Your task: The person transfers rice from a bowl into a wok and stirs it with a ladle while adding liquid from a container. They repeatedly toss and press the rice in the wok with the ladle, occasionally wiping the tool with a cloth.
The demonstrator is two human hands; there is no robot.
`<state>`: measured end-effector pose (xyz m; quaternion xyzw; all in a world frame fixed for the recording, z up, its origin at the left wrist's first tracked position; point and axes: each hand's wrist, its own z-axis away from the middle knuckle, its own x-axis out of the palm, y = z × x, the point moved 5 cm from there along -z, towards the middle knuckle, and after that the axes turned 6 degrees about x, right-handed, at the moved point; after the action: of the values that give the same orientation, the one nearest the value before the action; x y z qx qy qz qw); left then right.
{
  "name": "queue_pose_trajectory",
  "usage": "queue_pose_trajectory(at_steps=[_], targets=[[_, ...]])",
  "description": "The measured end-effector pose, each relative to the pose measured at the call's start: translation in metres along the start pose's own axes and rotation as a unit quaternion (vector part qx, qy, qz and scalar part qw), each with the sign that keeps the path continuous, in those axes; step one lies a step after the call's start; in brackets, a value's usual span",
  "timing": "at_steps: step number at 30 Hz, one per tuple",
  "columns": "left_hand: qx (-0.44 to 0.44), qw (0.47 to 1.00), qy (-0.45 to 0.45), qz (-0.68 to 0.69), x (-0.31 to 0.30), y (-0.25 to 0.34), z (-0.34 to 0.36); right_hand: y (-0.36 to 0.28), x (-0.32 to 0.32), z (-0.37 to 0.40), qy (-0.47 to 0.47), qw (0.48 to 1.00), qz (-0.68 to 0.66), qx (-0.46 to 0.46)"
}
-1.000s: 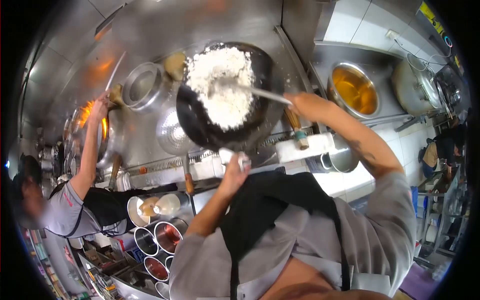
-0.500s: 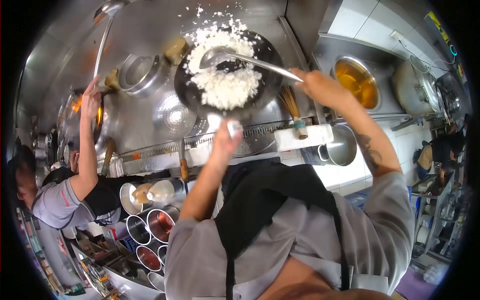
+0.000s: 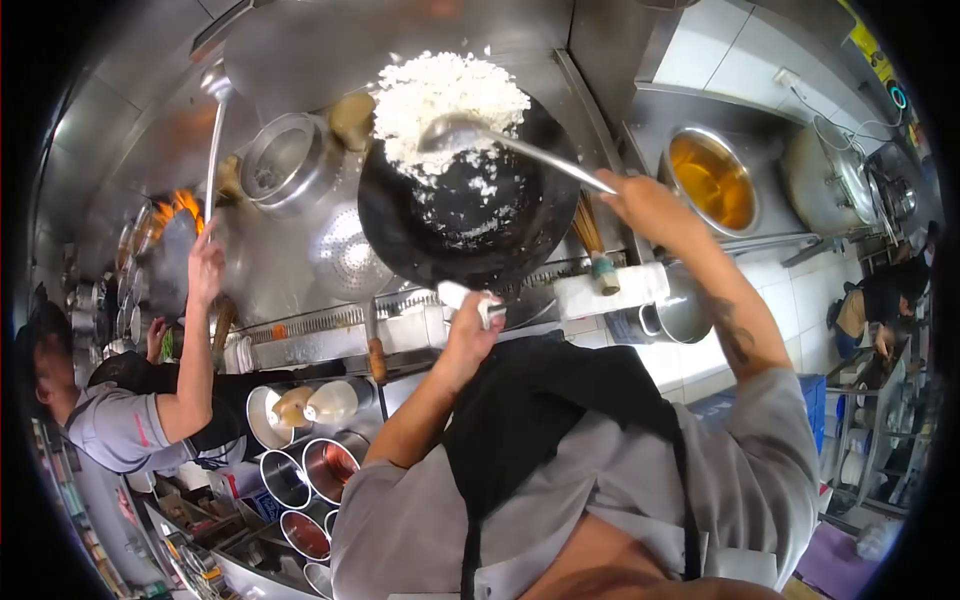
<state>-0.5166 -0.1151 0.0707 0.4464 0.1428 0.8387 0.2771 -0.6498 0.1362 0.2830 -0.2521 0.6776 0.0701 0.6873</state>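
Gripping ladle (image 3: 455,133) — right hand (image 3: 652,210) | rice (image 3: 435,88) — now heaped along wok (image 3: 450,240) far side

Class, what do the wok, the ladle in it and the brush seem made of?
Wok: probably iron or carbon steel; black, with a slight sheen. Ladle: likely stainless steel; silvery, smooth, bright highlights. Brush: apparently bamboo or wood; dull, tan, split strands.

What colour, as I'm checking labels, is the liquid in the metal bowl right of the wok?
The liquid is amber-orange, seen best in the head view.
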Motion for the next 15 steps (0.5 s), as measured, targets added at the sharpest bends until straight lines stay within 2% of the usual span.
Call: queue_pose_trajectory(at_steps=[1,3,4,5,7,10,12,14,15], targets=[[0.016,0.998,0.045,0.05,0.003,0.017,-0.016,-0.002,-0.026,0.009,0.035,0.999,-0.032,0.002],[-0.008,0.996,-0.06,0.065,-0.002,0.072,-0.1,-0.024,-0.083,0.025,0.028,0.984,-0.158,0.076],[0.011,0.997,-0.042,0.056,0.003,0.081,-0.115,-0.032,-0.097,0.032,-0.003,0.957,-0.25,0.15],[0.029,0.998,-0.025,0.047,0.008,0.09,-0.129,-0.04,-0.105,0.035,-0.018,0.934,-0.327,0.147],[0.012,1.0,-0.007,0.017,0.01,0.083,-0.139,-0.05,-0.111,0.035,-0.05,0.869,-0.472,0.142],[-0.003,1.0,0.013,0.011,0.009,0.076,-0.148,-0.05,-0.052,0.023,-0.146,0.699,-0.672,0.195],[-0.005,1.0,0.016,0.026,0.01,0.075,-0.149,-0.032,0.034,0.001,-0.228,0.625,-0.706,0.243],[-0.011,1.0,0.004,0.018,0.005,0.067,-0.147,0.003,0.139,-0.04,-0.265,0.698,-0.58,0.326],[-0.008,1.0,0.004,0.017,0.007,0.068,-0.148,0.005,0.15,-0.063,-0.244,0.739,-0.523,0.348]])
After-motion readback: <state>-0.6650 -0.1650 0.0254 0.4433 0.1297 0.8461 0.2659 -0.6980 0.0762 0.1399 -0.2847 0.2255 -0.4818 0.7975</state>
